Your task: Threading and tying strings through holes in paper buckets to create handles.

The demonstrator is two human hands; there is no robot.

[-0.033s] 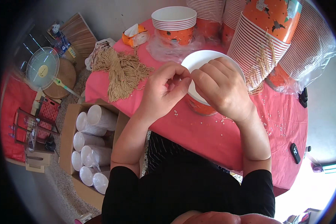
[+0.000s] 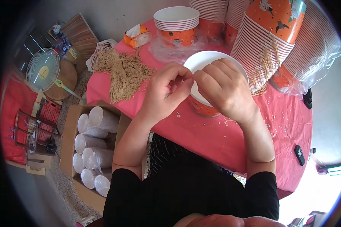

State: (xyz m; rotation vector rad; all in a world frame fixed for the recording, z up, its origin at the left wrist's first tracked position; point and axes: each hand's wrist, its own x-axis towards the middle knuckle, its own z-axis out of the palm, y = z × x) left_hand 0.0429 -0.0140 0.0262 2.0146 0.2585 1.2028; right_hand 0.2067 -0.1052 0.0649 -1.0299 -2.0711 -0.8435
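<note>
Both the left hand (image 2: 166, 92) and right hand (image 2: 225, 89) pinch closed at the near rim of an orange paper bucket (image 2: 206, 106), apparently mid-job, with the cord bundle (image 2: 123, 73) left of them waiting.

Both hands meet at the near rim of an orange paper bucket (image 2: 206, 108), white inside, standing on a pink tablecloth (image 2: 223, 140). Left hand (image 2: 166, 92) pinches with thumb and forefinger right at the rim; right hand (image 2: 225, 89) lies over the bucket's mouth, fingertips touching the left's. Whatever is pinched is too small to tell.

Loose bundle of tan string (image 2: 123, 73) lies on the cloth to the left. Stack of like buckets (image 2: 177, 22) behind; taller nested stacks (image 2: 267, 38) at right. Small pale specks dot the cloth near the bucket. Cardboard box of white cups (image 2: 89, 145) on floor, left. A fan (image 2: 43, 70) lies further left.
</note>
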